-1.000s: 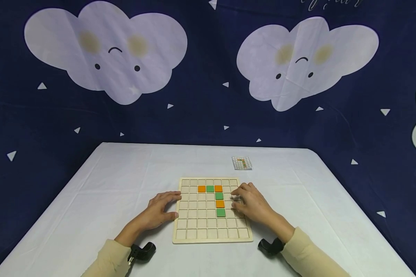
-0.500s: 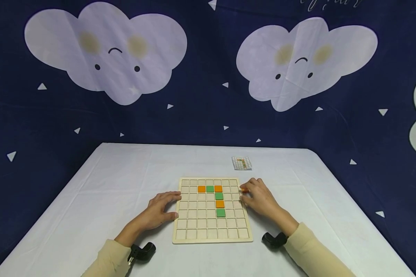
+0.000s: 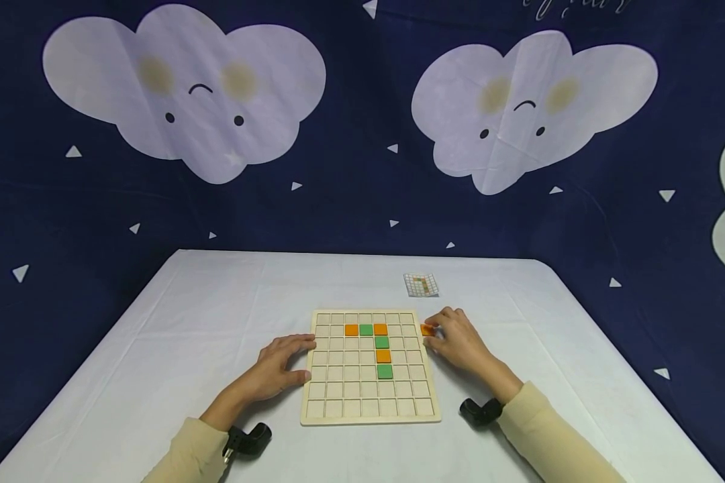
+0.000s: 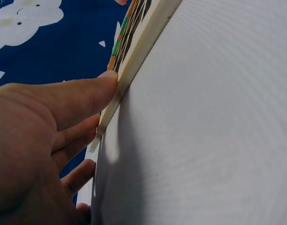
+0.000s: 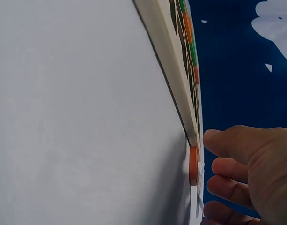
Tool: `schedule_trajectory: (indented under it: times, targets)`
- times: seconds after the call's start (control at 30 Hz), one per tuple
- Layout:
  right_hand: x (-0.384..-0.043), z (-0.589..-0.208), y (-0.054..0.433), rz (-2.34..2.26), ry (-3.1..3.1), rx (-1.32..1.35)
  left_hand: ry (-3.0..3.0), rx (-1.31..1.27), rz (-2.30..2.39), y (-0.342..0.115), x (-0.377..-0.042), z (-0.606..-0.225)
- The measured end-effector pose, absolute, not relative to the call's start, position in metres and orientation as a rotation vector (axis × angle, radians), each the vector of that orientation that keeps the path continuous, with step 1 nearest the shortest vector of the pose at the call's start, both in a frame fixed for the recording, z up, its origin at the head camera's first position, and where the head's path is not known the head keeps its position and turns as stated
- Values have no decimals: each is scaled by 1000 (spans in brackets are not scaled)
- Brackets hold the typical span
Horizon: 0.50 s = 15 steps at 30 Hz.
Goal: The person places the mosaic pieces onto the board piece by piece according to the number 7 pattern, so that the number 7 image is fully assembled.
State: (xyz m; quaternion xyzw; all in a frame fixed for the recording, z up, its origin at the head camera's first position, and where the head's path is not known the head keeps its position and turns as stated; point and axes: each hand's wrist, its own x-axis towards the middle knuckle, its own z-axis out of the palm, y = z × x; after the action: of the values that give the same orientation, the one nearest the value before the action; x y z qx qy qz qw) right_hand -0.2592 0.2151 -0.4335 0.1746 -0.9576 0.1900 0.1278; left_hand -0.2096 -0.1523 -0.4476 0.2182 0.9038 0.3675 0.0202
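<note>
A square wooden grid board (image 3: 344, 389) lies on the white table. Orange and green tiles sit in its cells: three run along a row near the top, and several more lead down from the right end, ending in a green tile (image 3: 384, 371). My left hand (image 3: 278, 367) rests its fingertips and thumb against the board's left edge, as the left wrist view also shows. Just right of the board lies a loose orange tile (image 5: 193, 165), flat on the table. My right hand (image 3: 456, 342) hovers beside it, thumb (image 5: 223, 140) and fingers apart from it with nothing between them.
Behind the board, a small card (image 3: 421, 284) printed with a coloured grid lies on the white table (image 3: 217, 302). A dark blue cloth with clouds (image 3: 362, 215) hangs beyond the far edge. Each wrist wears a black camera mount (image 3: 250, 439).
My right hand has drawn back rightward from over the board's right columns. The orange tile, partly seen in its fingers earlier, now lies on the table. My left hand has stayed put.
</note>
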Motion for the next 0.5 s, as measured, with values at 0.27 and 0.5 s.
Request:
schedule_trajectory:
  times: [0.27,0.5]
  targets:
    - [-266,-437,220,531,-2824,496,2800,671,1144,-152,-210,-447]
    - [-272,-439,222,535,-2851,473,2801,686,1147,-153,-210,-448]
